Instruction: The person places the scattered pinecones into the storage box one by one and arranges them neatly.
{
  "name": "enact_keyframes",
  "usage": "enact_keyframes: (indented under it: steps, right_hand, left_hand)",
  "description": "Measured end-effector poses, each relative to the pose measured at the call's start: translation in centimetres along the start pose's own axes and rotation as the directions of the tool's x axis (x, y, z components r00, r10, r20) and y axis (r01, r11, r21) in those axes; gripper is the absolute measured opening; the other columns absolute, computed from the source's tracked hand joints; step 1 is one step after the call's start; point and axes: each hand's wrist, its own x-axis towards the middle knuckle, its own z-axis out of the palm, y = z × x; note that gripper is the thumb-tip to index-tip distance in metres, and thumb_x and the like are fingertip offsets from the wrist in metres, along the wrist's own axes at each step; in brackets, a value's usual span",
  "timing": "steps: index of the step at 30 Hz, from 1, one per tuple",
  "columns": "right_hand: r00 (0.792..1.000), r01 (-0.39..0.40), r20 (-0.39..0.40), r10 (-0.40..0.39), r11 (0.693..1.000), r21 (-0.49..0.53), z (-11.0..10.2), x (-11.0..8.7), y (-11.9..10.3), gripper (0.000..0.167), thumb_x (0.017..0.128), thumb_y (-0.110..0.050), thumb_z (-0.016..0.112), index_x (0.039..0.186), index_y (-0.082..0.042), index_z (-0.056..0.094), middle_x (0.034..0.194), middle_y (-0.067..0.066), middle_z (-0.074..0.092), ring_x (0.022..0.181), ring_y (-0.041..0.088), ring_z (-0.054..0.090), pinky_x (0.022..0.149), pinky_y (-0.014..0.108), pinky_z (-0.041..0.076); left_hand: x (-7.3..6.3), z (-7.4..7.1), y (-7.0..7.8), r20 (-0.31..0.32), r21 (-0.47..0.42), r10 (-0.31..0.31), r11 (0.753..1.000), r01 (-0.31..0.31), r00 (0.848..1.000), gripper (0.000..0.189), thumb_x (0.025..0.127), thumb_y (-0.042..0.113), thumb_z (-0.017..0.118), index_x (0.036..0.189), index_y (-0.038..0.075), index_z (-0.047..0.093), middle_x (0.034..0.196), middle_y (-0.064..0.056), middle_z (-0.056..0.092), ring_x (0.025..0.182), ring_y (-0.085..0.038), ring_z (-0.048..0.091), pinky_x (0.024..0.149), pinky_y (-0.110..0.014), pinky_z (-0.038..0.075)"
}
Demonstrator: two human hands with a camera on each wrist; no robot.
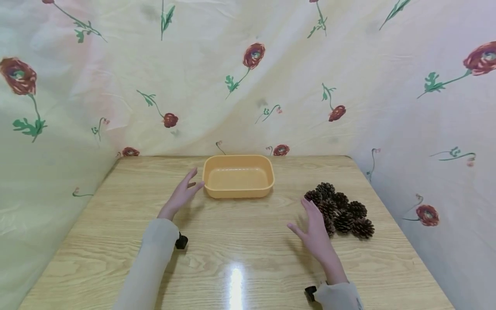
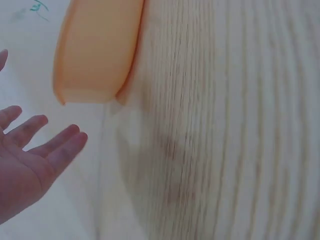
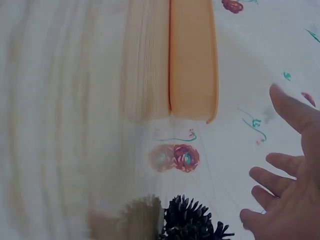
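An orange plastic basin (image 1: 238, 193) stands near the back edge of the table, its inside bare. My left hand (image 1: 182, 194) hovers just left of it, fingers spread and nothing in them; the left wrist view shows the palm beside the orange wall (image 2: 100, 50). On the right, several dark brown pine cones (image 1: 344, 220) lie in a cluster. My right hand (image 1: 314, 228) is at the left side of this cluster, thumb apart from the fingers, and covers part of it in the head view. A pine cone (image 3: 189, 220) shows low in the right wrist view, apart from the fingers.
The pale wood table (image 1: 232, 232) reaches back to a curtain (image 1: 201, 77) printed with red flowers, which also hangs along both sides. A bright light reflection lies on the tabletop at the front middle. Each wrist carries a small black camera.
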Motion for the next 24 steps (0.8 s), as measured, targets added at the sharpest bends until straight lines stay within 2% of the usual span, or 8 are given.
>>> enact_keyframes:
  steps: [3,5,7,11,14,19,21,24]
  right_hand:
    - [0.994,-0.067,-0.082,0.071,0.996,0.053,-0.5,-0.5,0.2,0.076,0.088,-0.025,0.072,0.148,-0.001,0.033,0.153,0.024,0.032,0.142,0.046,0.025,0.112,0.064,0.023]
    - [0.978,-0.126,-0.151,0.143,0.986,0.112,-0.8,-0.9,0.2,0.068,0.088,-0.022,0.072,0.145,-0.003,0.040,0.149,0.022,0.040,0.138,0.043,0.033,0.111,0.059,0.029]
    - [0.951,-0.186,-0.211,0.225,0.964,0.187,-1.1,-1.2,0.2,0.060,0.089,-0.020,0.071,0.142,-0.005,0.046,0.145,0.019,0.045,0.135,0.039,0.040,0.109,0.054,0.034]
    - [0.891,-0.243,-0.303,0.337,0.919,0.309,-1.6,-1.8,0.4,0.051,0.089,-0.014,0.070,0.136,-0.004,0.052,0.139,0.016,0.052,0.131,0.033,0.046,0.109,0.046,0.038]
    - [0.851,-0.272,-0.357,0.386,0.904,0.329,-1.8,-2.2,0.9,0.051,0.089,-0.014,0.071,0.135,-0.003,0.054,0.137,0.015,0.054,0.128,0.031,0.048,0.106,0.045,0.040]
    - [0.792,-0.324,-0.429,0.435,0.894,0.309,-1.9,-2.7,1.5,0.051,0.088,-0.017,0.072,0.133,-0.001,0.055,0.134,0.018,0.055,0.124,0.034,0.049,0.101,0.047,0.041]
    - [0.780,-0.348,-0.433,0.451,0.889,0.299,-2.1,-2.9,1.7,0.052,0.088,-0.016,0.072,0.134,0.000,0.054,0.134,0.021,0.053,0.123,0.037,0.048,0.100,0.049,0.039]
    - [0.778,-0.383,-0.416,0.471,0.880,0.280,-2.3,-2.9,2.0,0.054,0.088,-0.016,0.072,0.134,0.003,0.052,0.134,0.025,0.051,0.123,0.041,0.046,0.101,0.052,0.038]
  left_hand:
    - [1.1,0.0,-0.2,0.010,-0.049,-0.012,0.999,0.012,1.000,0.076,0.099,0.042,0.051,0.157,0.021,0.007,0.164,-0.011,0.011,0.141,-0.045,0.030,0.109,-0.058,0.035]
    - [1.6,-0.1,-0.4,0.024,-0.098,-0.028,0.995,0.030,0.999,0.074,0.101,0.035,0.051,0.157,0.020,0.007,0.164,-0.011,0.009,0.142,-0.045,0.029,0.109,-0.058,0.035]
    - [1.7,-0.2,0.1,0.048,-0.139,-0.039,0.989,0.045,0.998,0.072,0.101,0.029,0.050,0.157,0.017,0.007,0.164,-0.012,0.007,0.142,-0.046,0.027,0.109,-0.058,0.035]
    - [2.3,0.0,-0.4,0.077,-0.173,-0.044,0.983,0.057,0.996,0.071,0.102,0.028,0.050,0.157,0.016,0.007,0.164,-0.012,0.006,0.143,-0.046,0.026,0.111,-0.057,0.033]
    - [3.0,0.4,-1.2,0.077,-0.161,-0.031,0.986,0.043,0.997,0.070,0.102,0.029,0.050,0.157,0.017,0.008,0.164,-0.012,0.007,0.142,-0.047,0.027,0.111,-0.056,0.033]
    - [3.0,0.5,-0.9,0.088,-0.150,-0.021,0.988,0.034,0.996,0.071,0.101,0.031,0.052,0.157,0.018,0.011,0.164,-0.014,0.009,0.141,-0.048,0.028,0.112,-0.055,0.033]
    - [3.0,0.6,-0.8,0.084,-0.130,-0.013,0.991,0.024,0.996,0.071,0.100,0.032,0.052,0.157,0.018,0.013,0.163,-0.016,0.011,0.139,-0.049,0.030,0.110,-0.054,0.036]
    - [3.1,0.7,-0.7,0.089,-0.125,-0.010,0.992,0.021,0.996,0.068,0.101,0.031,0.051,0.157,0.018,0.014,0.162,-0.019,0.012,0.139,-0.049,0.031,0.110,-0.054,0.037]
